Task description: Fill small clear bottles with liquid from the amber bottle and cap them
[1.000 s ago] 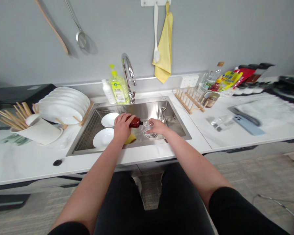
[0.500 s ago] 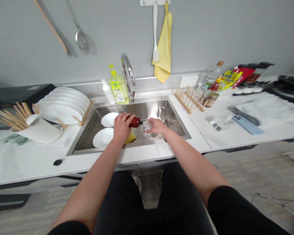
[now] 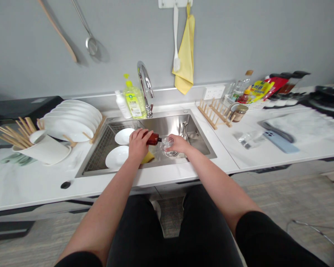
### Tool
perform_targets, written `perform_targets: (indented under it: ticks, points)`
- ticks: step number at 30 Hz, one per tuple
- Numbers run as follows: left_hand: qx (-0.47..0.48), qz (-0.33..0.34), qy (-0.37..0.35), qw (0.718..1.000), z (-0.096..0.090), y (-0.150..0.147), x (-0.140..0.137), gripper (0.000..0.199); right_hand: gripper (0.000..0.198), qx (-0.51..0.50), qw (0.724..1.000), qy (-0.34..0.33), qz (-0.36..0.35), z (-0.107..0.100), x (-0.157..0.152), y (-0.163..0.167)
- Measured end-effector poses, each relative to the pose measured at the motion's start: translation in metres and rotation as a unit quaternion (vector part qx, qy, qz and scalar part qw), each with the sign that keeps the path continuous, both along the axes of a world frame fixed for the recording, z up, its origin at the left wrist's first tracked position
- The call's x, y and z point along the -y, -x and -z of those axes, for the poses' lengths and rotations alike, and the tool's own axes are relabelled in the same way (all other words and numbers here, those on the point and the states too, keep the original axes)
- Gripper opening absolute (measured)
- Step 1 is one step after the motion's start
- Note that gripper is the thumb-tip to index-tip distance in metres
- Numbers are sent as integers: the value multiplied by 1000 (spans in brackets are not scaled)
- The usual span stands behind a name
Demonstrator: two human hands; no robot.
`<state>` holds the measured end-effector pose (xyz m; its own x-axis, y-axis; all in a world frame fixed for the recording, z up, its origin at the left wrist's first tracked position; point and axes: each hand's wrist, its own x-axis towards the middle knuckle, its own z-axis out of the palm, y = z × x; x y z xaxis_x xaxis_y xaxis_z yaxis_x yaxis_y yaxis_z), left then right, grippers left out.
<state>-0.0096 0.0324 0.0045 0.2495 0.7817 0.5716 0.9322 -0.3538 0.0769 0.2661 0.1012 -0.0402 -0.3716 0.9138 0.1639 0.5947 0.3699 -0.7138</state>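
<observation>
Over the sink (image 3: 203, 142), my left hand (image 3: 139, 142) is closed around a small reddish-brown bottle (image 3: 153, 139). The bottle lies tipped sideways, its dark neck pointing right. My right hand (image 3: 177, 142) grips a small clear cup (image 3: 168, 142), whose opening is close to the bottle's mouth. Whether liquid runs between them is too small to make out. Below my left hand, part of a yellow cloth (image 3: 148, 157) shows in the sink. Two white dishes, a nearer plate (image 3: 117, 157) and a farther one (image 3: 123, 136), sit in the sink's left side beside my left hand.
A chrome faucet (image 3: 146, 89) rises behind the sink, with a yellow-green soap bottle (image 3: 135, 102) and a white bottle (image 3: 123, 105) beside it. Upright plates (image 3: 69, 122) and a utensil holder (image 3: 44, 148) stand left. At right are a wooden rack (image 3: 215, 113) and a blue phone (image 3: 281, 141).
</observation>
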Motion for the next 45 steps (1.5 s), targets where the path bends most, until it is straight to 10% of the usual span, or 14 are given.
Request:
perform_targets:
  ticks: [45]
  points:
    - [13,8,-25,1000,-5,0,6,65,67,-84,996,13,-15,5,-1,1]
